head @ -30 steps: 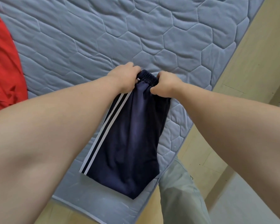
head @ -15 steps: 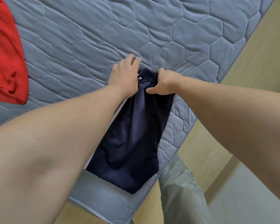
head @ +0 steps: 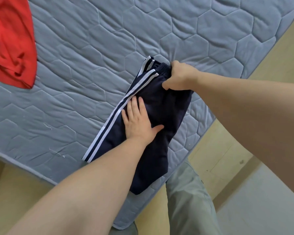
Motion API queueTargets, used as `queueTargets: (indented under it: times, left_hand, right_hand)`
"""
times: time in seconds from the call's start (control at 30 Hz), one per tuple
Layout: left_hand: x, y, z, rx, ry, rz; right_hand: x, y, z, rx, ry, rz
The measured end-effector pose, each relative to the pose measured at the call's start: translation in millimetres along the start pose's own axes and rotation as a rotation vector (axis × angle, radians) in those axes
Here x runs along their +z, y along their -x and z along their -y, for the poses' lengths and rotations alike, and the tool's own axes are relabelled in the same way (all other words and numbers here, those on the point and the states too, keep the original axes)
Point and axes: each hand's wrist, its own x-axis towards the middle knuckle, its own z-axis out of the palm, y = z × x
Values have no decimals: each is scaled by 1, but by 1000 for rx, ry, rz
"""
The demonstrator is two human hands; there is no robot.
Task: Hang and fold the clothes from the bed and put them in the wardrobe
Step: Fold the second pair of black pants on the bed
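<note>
Folded navy track pants with two white side stripes lie near the corner of the grey quilted mattress. My right hand grips the elastic waistband at the far end of the pants. My left hand lies flat, fingers straight, pressing on the middle of the pants beside the stripes. A crumpled red garment lies on the mattress at the far left, apart from both hands.
The mattress corner ends close to my grey-trousered legs. A beige wooden floor runs along the right side and under the mattress edge. A pale surface shows at the bottom right.
My left hand has let go of the waistband and slid back toward me to press flat on the middle of the pants. My right hand stays gripping the waistband.
</note>
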Motion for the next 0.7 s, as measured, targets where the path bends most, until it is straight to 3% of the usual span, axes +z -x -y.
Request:
queueTargets:
  times: [0.23, 0.3, 0.43, 0.57, 0.63, 0.7]
  left_hand:
    - [9, -7, 1, -3, -43, 87]
    - [5, -4, 10, 30, 57, 53]
    - [-26, -5, 31, 6, 677, 73]
    - [-72, 0, 67, -458, 1406, 141]
    - [-86, 11, 101, -569, 1669, 303]
    - [-91, 30, 136, -544, 1747, 526]
  right_hand:
    - [2, 31, 18, -106, 29, -79]
    - [0, 48, 28, -151, 43, -80]
    - [7, 91, 57, -204, 29, -39]
    - [43, 142, 101, -330, 20, -34]
    - [73, 167, 124, -379, 54, -45]
    - [108, 189, 145, -382, 107, -63]
